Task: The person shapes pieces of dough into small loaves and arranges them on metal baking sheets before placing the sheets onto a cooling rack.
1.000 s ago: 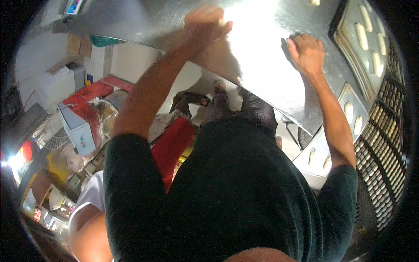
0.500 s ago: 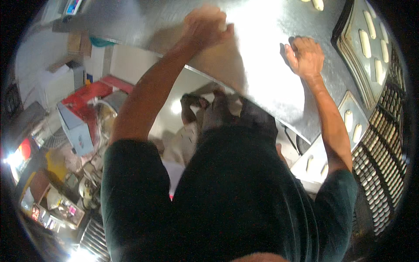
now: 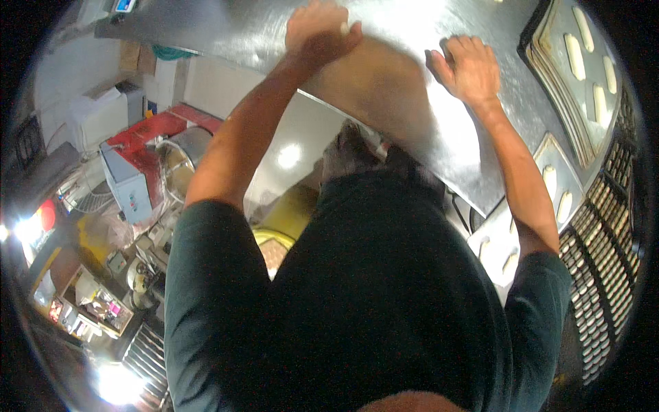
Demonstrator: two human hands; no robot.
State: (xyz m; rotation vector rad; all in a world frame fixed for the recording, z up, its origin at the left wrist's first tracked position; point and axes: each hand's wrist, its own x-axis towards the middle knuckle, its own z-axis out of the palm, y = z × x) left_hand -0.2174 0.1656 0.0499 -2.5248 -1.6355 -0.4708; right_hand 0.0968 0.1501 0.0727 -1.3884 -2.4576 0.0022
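Both my hands are over a shiny metal table [image 3: 384,89]. My left hand [image 3: 317,31] is near the far edge of the view, fingers curled down and thumb out to the right. A small pale bit, which looks like dough [image 3: 344,28], shows between its thumb and fingers; the rest is hidden under the hand. My right hand [image 3: 472,70] is cupped on the tabletop, fingers bent and close together, thumb to the left. Anything beneath its palm is hidden.
On the right, stacked baking trays [image 3: 559,89] hold long pale dough rolls [image 3: 574,56]. A smaller tray [image 3: 549,154] with rolls is beside my right forearm. Racks of small pieces [image 3: 597,275] fill the far right. A metal mixing bowl [image 3: 177,168] and yellow tub [image 3: 274,237] are left.
Both hands have moved slightly farther away and to the left over the table. A pale shape and dark limbs left of my waist are gone from view, and a yellow tub shows there.
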